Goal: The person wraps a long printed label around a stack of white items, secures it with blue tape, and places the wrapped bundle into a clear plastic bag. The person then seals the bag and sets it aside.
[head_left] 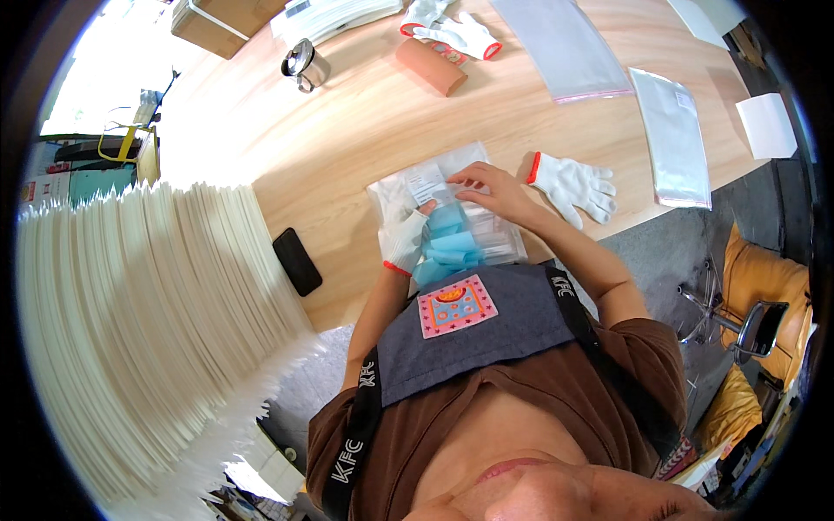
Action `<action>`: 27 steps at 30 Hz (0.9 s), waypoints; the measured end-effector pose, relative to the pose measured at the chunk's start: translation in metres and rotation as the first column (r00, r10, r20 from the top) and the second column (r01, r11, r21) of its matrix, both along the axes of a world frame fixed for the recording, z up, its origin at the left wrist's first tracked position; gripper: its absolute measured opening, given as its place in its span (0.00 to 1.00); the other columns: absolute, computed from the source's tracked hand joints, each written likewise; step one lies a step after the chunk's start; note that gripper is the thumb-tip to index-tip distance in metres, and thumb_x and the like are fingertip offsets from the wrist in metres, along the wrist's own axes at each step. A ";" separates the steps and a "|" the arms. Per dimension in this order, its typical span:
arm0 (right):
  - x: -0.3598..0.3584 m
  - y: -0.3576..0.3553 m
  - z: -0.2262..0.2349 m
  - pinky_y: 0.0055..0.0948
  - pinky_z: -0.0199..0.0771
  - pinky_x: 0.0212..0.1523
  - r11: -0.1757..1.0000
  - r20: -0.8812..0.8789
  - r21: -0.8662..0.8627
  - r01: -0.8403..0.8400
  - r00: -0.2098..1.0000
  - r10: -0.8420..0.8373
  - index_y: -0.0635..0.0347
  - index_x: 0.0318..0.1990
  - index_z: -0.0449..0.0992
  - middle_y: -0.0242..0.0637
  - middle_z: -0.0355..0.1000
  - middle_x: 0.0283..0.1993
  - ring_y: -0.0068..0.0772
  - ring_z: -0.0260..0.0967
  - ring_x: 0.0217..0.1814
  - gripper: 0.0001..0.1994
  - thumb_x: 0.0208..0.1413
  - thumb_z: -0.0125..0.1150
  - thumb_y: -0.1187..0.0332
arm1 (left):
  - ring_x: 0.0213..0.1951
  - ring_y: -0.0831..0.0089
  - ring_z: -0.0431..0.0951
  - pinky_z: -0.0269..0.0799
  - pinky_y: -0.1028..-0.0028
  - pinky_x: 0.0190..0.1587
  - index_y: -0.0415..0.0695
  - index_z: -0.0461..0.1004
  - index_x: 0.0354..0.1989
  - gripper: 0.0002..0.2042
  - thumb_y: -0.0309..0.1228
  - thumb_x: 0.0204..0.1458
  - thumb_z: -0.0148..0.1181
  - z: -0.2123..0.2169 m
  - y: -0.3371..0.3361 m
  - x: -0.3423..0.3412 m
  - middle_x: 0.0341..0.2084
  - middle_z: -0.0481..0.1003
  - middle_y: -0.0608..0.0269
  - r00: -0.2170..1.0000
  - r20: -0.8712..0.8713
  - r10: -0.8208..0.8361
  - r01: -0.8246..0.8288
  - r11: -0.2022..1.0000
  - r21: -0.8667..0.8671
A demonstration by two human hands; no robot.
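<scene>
My left hand (405, 241), in a white knit glove with a red cuff and a bare thumb tip, curls at the left side of a folded light blue strip (450, 247). Its thumb rests at the lower edge of a white printed label (426, 184). The strip and label lie over clear plastic bags (395, 193) at the table's front edge. My bare right hand (493, 189) hovers over the bags' right side, fingers bent and apart, tips close to the label. Whether they touch it is unclear. An empty white glove (575, 187) lies right of that hand.
At left rise tall stacks of white sheets (156, 321), with a black phone (297, 261) beside them. Farther back are a metal cup (304, 65), a brown roll (432, 68), more gloves (460, 36) and a carton (228, 22). Flat plastic bags (673, 139) lie at right.
</scene>
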State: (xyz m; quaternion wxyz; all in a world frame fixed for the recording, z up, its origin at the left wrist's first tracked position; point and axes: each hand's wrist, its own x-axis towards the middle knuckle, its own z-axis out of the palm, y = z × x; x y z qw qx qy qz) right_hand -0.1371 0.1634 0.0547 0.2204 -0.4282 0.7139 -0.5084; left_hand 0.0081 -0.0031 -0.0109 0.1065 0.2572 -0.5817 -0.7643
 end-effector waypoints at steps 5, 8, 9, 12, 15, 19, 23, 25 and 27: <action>0.017 -0.021 -0.023 0.28 0.71 0.36 0.997 0.093 -0.046 0.062 0.994 -0.057 0.55 0.39 0.78 0.36 0.72 0.32 0.34 0.70 0.33 0.10 0.47 0.65 0.68 | 0.26 0.83 0.71 0.65 0.82 0.26 0.43 0.74 0.44 0.14 0.35 0.51 0.62 0.001 -0.006 0.006 0.29 0.74 0.72 0.986 0.158 -0.062 0.069 0.997 -0.041; 0.021 -0.023 -0.024 0.30 0.71 0.33 0.988 -0.331 -0.152 0.039 0.939 -0.088 0.54 0.33 0.79 0.33 0.71 0.30 0.34 0.70 0.32 0.07 0.44 0.66 0.68 | 0.19 0.83 0.65 0.59 0.81 0.21 0.40 0.77 0.36 0.11 0.34 0.48 0.64 0.009 -0.005 0.005 0.20 0.71 0.71 0.925 0.360 0.122 -0.229 0.934 0.273; 0.023 -0.023 -0.023 0.30 0.70 0.32 0.979 -0.515 -0.205 0.019 0.848 -0.124 0.54 0.31 0.78 0.32 0.70 0.29 0.34 0.69 0.32 0.06 0.43 0.66 0.68 | 0.23 0.82 0.68 0.63 0.80 0.23 0.41 0.76 0.38 0.11 0.34 0.50 0.62 0.006 -0.005 0.005 0.24 0.72 0.70 0.934 0.336 0.122 -0.226 0.930 0.289; 0.029 -0.019 -0.017 0.31 0.70 0.30 0.975 -0.588 -0.217 0.034 0.794 -0.158 0.52 0.27 0.77 0.30 0.69 0.28 0.33 0.68 0.32 0.05 0.41 0.67 0.67 | 0.30 0.79 0.73 0.70 0.79 0.30 0.42 0.74 0.42 0.11 0.34 0.54 0.58 -0.009 -0.005 0.006 0.29 0.74 0.67 0.948 0.298 0.114 -0.204 0.935 0.291; 0.030 -0.014 -0.020 0.30 0.70 0.30 0.981 -0.626 -0.195 0.017 0.768 -0.138 0.52 0.28 0.77 0.30 0.68 0.28 0.34 0.68 0.33 0.06 0.40 0.67 0.67 | 0.29 0.78 0.74 0.70 0.78 0.30 0.42 0.74 0.40 0.10 0.34 0.55 0.57 -0.014 -0.005 0.006 0.28 0.74 0.67 0.944 0.314 0.099 -0.180 0.954 0.239; 0.027 -0.012 -0.018 0.24 0.69 0.30 0.983 -0.250 -0.184 0.021 0.966 -0.068 0.54 0.26 0.77 0.29 0.71 0.29 0.26 0.69 0.31 0.04 0.44 0.66 0.68 | 0.28 0.75 0.75 0.72 0.76 0.28 0.41 0.73 0.41 0.11 0.35 0.55 0.58 0.000 -0.007 0.004 0.30 0.75 0.65 0.905 0.418 0.082 -0.168 0.970 0.174; -0.003 -0.009 -0.017 0.19 0.67 0.30 0.996 0.530 -0.013 0.085 0.846 -0.065 0.57 0.29 0.79 0.28 0.75 0.31 0.17 0.67 0.30 0.04 0.48 0.65 0.69 | 0.24 0.73 0.74 0.71 0.74 0.25 0.41 0.73 0.40 0.12 0.37 0.54 0.58 -0.011 -0.015 0.008 0.25 0.74 0.65 0.936 0.352 0.027 -0.164 0.916 0.366; -0.026 -0.007 -0.022 0.18 0.66 0.30 0.990 0.609 0.077 0.120 0.781 -0.142 0.60 0.31 0.80 0.28 0.75 0.30 0.16 0.66 0.29 0.05 0.49 0.65 0.68 | 0.21 0.75 0.72 0.70 0.74 0.23 0.42 0.73 0.38 0.11 0.37 0.54 0.57 -0.006 -0.009 0.005 0.20 0.71 0.68 0.958 0.283 0.048 -0.162 0.904 0.396; -0.040 -0.005 -0.025 0.18 0.64 0.30 0.971 0.558 0.132 0.197 0.795 -0.238 0.63 0.32 0.80 0.28 0.74 0.28 0.16 0.65 0.27 0.07 0.50 0.65 0.68 | 0.19 0.76 0.70 0.68 0.75 0.22 0.43 0.73 0.37 0.11 0.37 0.54 0.58 -0.001 -0.003 0.002 0.17 0.68 0.70 0.968 0.239 0.077 -0.171 0.899 0.404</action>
